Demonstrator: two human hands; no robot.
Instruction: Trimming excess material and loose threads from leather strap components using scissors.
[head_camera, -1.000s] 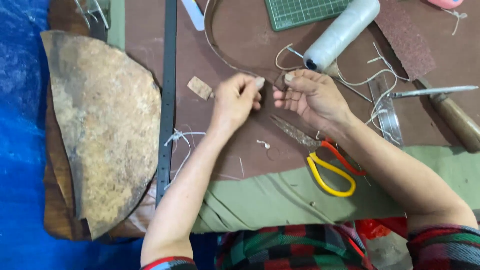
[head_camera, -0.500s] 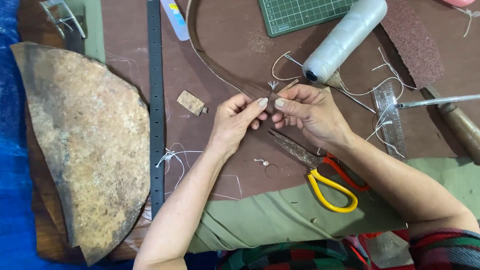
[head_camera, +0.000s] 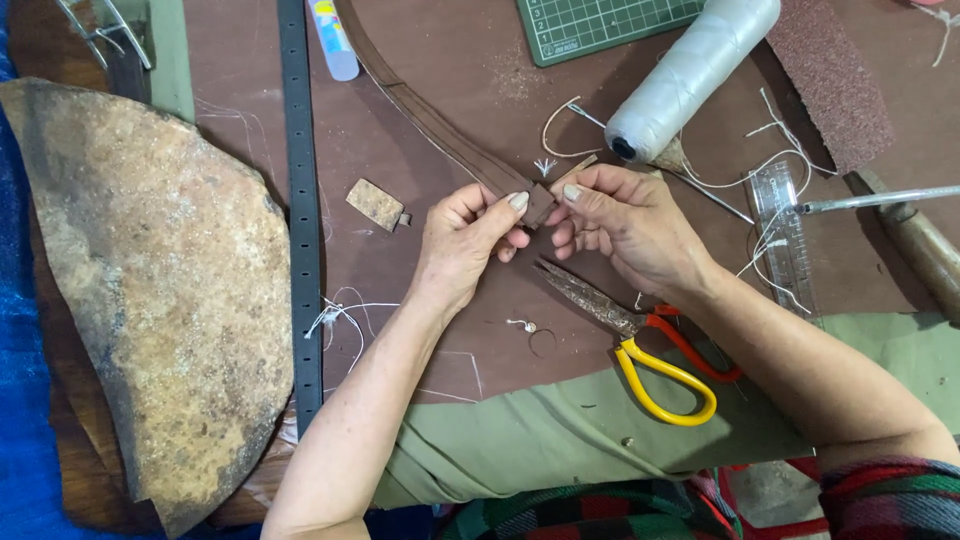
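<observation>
Head view: the end of a long brown leather strap (head_camera: 527, 200) is pinched between both thumbs and forefingers, just above the middle of the brown work mat (head_camera: 440, 90), with the rest of the strap curving away up and to the left. The left hand (head_camera: 466, 240) is clamped on the strap tip from the left, the right hand (head_camera: 625, 225) closed on it from the other side, thumbs nearly touching. For this bit to go well, the tip is probably best kept flat and squared up between the pads, no twist let in, and kept clear of the loose white thread (head_camera: 560, 125) and the rusty scissors (head_camera: 640, 335) lying right below. A thread spool (head_camera: 690, 75) sits just beyond. Compared with half a second ago, barely anything's changed: same pinch, the strap seen lying a touch flatter, and the view nudged slightly so the leather scrap (head_camera: 378, 204) sits further left.
</observation>
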